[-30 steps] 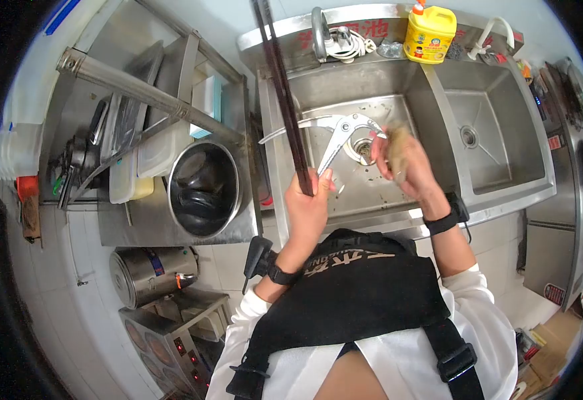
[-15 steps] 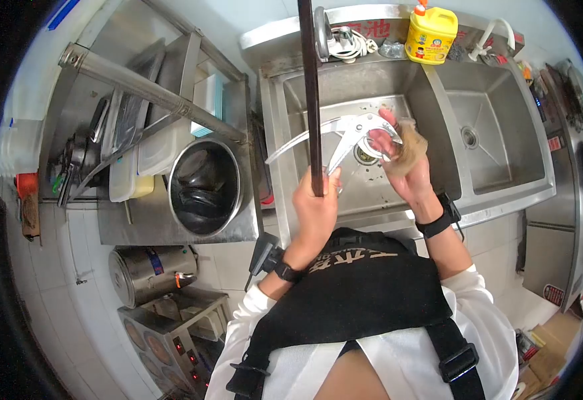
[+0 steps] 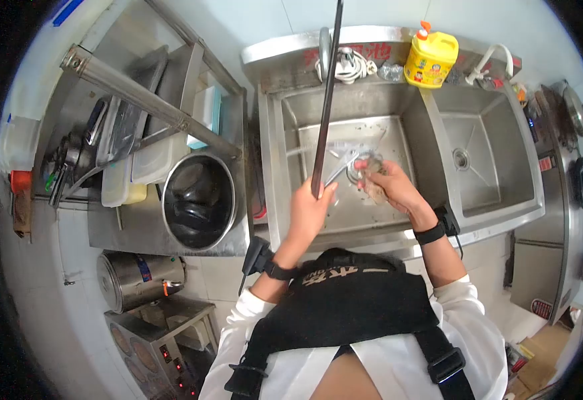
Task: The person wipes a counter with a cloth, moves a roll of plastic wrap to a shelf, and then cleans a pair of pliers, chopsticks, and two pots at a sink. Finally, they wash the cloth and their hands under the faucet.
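Observation:
My left hand (image 3: 310, 215) is closed around a long dark pole (image 3: 328, 100) that rises across the view. From the same hand the metal handle of a tong-like tool (image 3: 341, 168) reaches over the left sink basin (image 3: 378, 223); the tool's curved far arm is blurred. My right hand (image 3: 401, 188) grips a crumpled, translucent brownish thing (image 3: 375, 190), whose kind I cannot make out, at the tool's curved jaws. Both hands are over the basin, where small dark scraps lie on the bottom.
A yellow jug (image 3: 431, 60) and a coiled white cable (image 3: 351, 67) stand behind the basins, with a white faucet (image 3: 491, 63) to their right. On the left counter is a steel pot (image 3: 198, 200) with black contents, near lidded plastic boxes (image 3: 125, 180). A second basin (image 3: 488, 160) adjoins on the right.
The tool and the brownish thing have gone lower into the basin. My right hand has moved left and turned over it. The pole's upper end has swung right, and the view has shifted slightly.

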A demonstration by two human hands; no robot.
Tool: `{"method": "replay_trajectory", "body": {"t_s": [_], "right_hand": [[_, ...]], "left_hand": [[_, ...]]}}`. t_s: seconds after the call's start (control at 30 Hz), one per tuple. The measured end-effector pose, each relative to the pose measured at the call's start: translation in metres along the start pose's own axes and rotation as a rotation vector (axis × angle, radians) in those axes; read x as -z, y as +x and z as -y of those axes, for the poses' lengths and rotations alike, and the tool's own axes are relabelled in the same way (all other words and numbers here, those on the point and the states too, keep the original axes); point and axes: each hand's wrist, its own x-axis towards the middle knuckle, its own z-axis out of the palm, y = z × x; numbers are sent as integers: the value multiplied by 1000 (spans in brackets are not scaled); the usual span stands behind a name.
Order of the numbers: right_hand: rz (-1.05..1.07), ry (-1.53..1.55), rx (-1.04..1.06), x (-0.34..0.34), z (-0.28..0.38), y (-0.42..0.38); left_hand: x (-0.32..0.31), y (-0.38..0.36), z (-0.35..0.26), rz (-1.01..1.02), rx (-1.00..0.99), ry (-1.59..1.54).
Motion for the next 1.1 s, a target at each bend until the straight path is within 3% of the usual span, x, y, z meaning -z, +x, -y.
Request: {"method": "replay_trajectory", "body": {"t_s": [0.03,0.07,0.1,0.17,0.3,0.37,0.43,0.5,0.57,0.63,0.7,0.8,0.83,0.9,1.0,1.07,1.1], "right_hand": [[46,-220,-28,15,-3,10],[-8,-254,29,41,-21,30],[-3,-265,38,59,-23,45],[-223,-191,59,82,-18,74],[-284,-250,243,85,8,158],[-355,-372,250,72,34,198],[-513,-712,465,86,27,260],[-478,-732,345,88,28,300],[-439,-763,228,82,30,328],[-364,-585,136,74,27,349],[-309,-447,216,64,23,368],[-162,-43,209,45,38,352],[-85,-301,222,50,41,339],[-59,-290,158,88,5,339],[137,120,-211,62,-21,247],[194,257,-292,31,-41,207],[208,315,-306,15,-44,195]], "left_hand": [[4,1,4,-10,-11,-10],[9,0,8,50,17,42],[13,1,13,111,41,96],[17,2,35,157,103,94],[12,-2,58,235,182,125],[7,2,70,256,254,169],[4,8,79,277,333,144],[1,15,85,308,374,134],[-4,23,92,226,144,180],[-6,30,86,226,191,169],[-10,39,85,230,242,166],[-14,44,92,218,262,159],[-13,46,84,217,335,81],[-14,54,76,212,394,-3],[-25,60,77,155,511,-43],[-35,66,92,49,193,261],[-40,70,92,57,183,260]]}}
